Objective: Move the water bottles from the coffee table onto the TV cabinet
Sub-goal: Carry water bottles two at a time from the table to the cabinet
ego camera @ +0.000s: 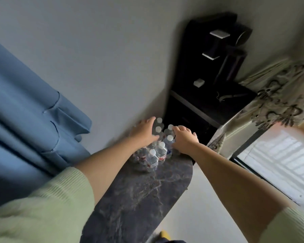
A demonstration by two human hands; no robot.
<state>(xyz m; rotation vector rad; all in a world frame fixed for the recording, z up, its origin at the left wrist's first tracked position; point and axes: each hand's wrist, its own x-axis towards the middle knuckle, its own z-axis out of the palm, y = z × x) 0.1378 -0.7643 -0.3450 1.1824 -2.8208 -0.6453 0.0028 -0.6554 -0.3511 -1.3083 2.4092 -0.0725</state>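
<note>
Several clear water bottles (pixel 156 151) with white caps stand clustered at the far end of a dark marbled cabinet top (pixel 139 195). My left hand (pixel 144 131) reaches over the left side of the cluster with fingers stretched out, touching the bottle tops. My right hand (pixel 183 138) lies on the right side of the cluster, fingers bent over a bottle; whether it grips one is unclear. Motion blur softens both hands.
A black appliance (pixel 216 55) stands on a dark stand (pixel 211 106) beyond the bottles, against a grey wall. Blue curtains (pixel 28 109) hang at left. A patterned cream cloth (pixel 277 95) and a window (pixel 279 158) are at right.
</note>
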